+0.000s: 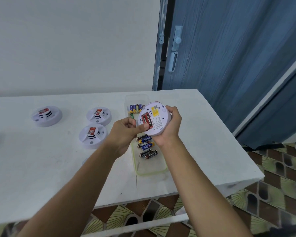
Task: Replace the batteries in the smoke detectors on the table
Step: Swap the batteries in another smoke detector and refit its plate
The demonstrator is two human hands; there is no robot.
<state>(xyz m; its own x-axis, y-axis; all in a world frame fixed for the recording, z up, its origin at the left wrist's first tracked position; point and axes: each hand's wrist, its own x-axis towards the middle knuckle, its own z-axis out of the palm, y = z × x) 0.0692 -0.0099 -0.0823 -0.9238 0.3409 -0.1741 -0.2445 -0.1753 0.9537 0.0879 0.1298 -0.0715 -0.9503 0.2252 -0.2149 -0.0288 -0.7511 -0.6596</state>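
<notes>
1. Head view: a held smoke detector (158,120) is gripped at its rim by the right hand (170,124), whose fingers are wrapped round the edge. It is kept above the worktop (41,168), back side up and tilted toward the camera.
2. Its battery bay is seen uncovered. Red batteries (146,120) are seated side by side in it, just beside a yellow label (155,112).
3. The left hand (126,130) is set against the detector's left side. Its thumb tip is laid on the lower end of the red batteries and its fingers are curled toward the palm; whether anything is enclosed in them cannot be told.
4. Directly below both hands, a green-rimmed tray (151,172) lies on the worktop. Loose batteries (146,147) in black, blue and yellow are scattered in it.
5. Beyond the hands, a clear tray (135,97) is partly hidden by the held detector. A row of batteries (135,108) is seen in it.
6. Left of the left hand, three more units rest on the worktop, each bearing a red label: a near detector (92,136), a middle detector (99,115) just behind it, and a far detector (46,115) well apart to the left.
7. To the right of the right hand, past the worktop edge, a blue door (229,48) and a patterned floor (280,168) are seen.
</notes>
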